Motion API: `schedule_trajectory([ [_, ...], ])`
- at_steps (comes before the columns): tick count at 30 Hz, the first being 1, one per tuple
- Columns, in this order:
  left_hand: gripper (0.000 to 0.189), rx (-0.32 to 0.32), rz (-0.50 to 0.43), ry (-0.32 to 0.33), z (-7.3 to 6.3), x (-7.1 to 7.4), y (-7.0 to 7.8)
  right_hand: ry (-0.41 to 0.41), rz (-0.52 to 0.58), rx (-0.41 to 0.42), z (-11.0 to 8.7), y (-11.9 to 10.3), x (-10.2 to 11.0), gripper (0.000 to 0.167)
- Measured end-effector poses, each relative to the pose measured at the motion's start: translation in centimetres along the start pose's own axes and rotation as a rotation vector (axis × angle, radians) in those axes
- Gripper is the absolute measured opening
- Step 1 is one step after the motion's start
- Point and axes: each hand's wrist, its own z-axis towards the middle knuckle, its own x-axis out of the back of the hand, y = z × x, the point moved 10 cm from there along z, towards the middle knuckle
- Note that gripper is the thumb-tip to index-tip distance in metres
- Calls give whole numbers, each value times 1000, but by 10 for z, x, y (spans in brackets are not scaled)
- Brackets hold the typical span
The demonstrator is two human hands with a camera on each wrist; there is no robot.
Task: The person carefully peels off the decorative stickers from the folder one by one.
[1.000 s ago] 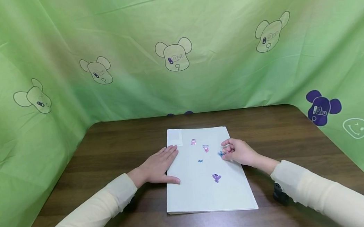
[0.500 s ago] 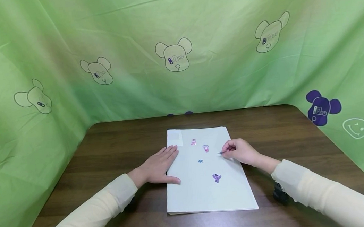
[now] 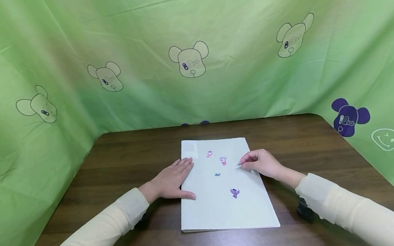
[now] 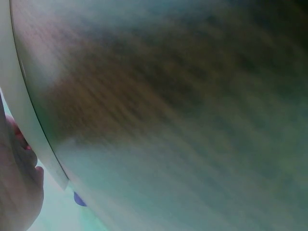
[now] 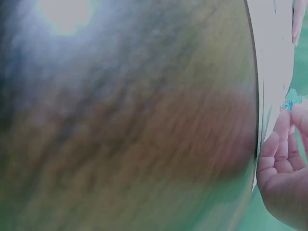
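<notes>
Blue sticker (image 5: 289, 103) pinched, R fingers (image 5: 282, 130); L fingers (image 3: 183, 169) flat on white bklt (image 3: 219, 212), L edge.

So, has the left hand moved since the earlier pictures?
No: in the head view, the left hand covers the same stretch of the white paper along its left edge, unshifted against the brown table.

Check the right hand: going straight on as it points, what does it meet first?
Likely the nearer pink sticker on the white sheet. How high the right hand sits is unclear, so it might pass over.
</notes>
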Motion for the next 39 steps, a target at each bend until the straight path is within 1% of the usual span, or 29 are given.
schedule_trajectory([
  [8,111,-11,7,9,0,0,0,2,29,-9,-1,3,5,16],
  [11,111,-7,6,4,0,0,0,-2,42,7,-1,3,8,21],
  [15,112,-3,7,-4,0,0,0,6,38,21,-1,4,12,22],
  [19,111,-5,10,-2,0,0,0,3,56,14,-1,6,16,25],
  [21,111,-7,8,1,0,0,1,4,66,-3,-1,9,18,28],
  [24,111,-7,1,2,0,1,1,24,60,-31,-1,13,23,31],
  [27,111,-5,-1,0,0,1,1,57,56,-51,1,17,28,29],
  [34,111,-1,4,-10,0,0,1,108,140,-41,7,23,41,26],
  [39,111,-1,5,-13,0,-1,1,127,143,-71,11,29,53,28],
])
